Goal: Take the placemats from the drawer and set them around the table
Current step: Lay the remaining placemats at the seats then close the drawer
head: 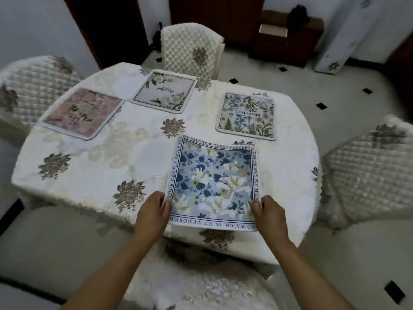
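In the head view, the blue floral placemat (214, 184) is lying at the near edge of the table (89, 157). It is almost square, its slightly longer side running away from the person. A navy lettered border is framing white blossoms and dark leaves. The left hand (152, 211) is pinching its near left edge, and the right hand (268, 213) its near right edge. A pink placemat (82, 113), a white placemat (165, 91) and a botanical placemat (247, 116) are lying farther out.
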A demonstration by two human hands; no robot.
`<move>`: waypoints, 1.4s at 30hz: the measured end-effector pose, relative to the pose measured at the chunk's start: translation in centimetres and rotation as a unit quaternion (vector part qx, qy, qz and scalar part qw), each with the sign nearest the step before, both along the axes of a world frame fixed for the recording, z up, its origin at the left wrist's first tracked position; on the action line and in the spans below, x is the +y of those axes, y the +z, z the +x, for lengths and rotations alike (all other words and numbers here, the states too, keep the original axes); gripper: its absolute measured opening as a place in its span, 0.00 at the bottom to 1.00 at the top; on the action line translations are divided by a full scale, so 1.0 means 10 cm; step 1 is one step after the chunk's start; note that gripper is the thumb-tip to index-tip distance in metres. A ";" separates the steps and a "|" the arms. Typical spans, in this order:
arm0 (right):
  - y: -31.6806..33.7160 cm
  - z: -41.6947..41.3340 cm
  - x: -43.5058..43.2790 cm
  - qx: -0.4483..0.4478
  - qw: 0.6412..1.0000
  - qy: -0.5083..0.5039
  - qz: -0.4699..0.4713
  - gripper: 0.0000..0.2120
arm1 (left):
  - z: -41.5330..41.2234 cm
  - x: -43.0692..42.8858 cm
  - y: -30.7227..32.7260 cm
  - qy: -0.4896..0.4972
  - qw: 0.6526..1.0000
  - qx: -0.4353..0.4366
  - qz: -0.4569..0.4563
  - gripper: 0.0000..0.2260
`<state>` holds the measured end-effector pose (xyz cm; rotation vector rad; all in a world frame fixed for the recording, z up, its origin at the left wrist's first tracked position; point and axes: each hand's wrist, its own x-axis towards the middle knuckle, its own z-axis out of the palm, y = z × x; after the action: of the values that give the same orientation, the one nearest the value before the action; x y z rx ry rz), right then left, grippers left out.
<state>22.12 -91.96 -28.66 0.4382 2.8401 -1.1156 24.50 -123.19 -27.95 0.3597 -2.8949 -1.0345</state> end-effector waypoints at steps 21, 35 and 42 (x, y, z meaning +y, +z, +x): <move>-1.13 -0.11 -0.39 -0.094 0.991 -0.057 0.082 0.11 | -0.41 -0.09 -1.20 0.049 0.982 -0.129 -0.130 0.07; -1.22 -0.10 -1.35 0.013 0.970 0.128 0.208 0.27 | -0.69 -0.32 -1.33 0.002 0.995 -0.039 -0.093 0.08; -1.43 -0.21 -1.54 -0.042 0.943 0.234 0.233 0.29 | -0.57 0.13 -1.59 -0.263 0.956 -0.015 -0.129 0.24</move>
<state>20.07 -107.36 -42.92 -0.1745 2.8808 -0.3330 18.78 -121.93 -43.83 -0.4351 -3.1722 -0.6655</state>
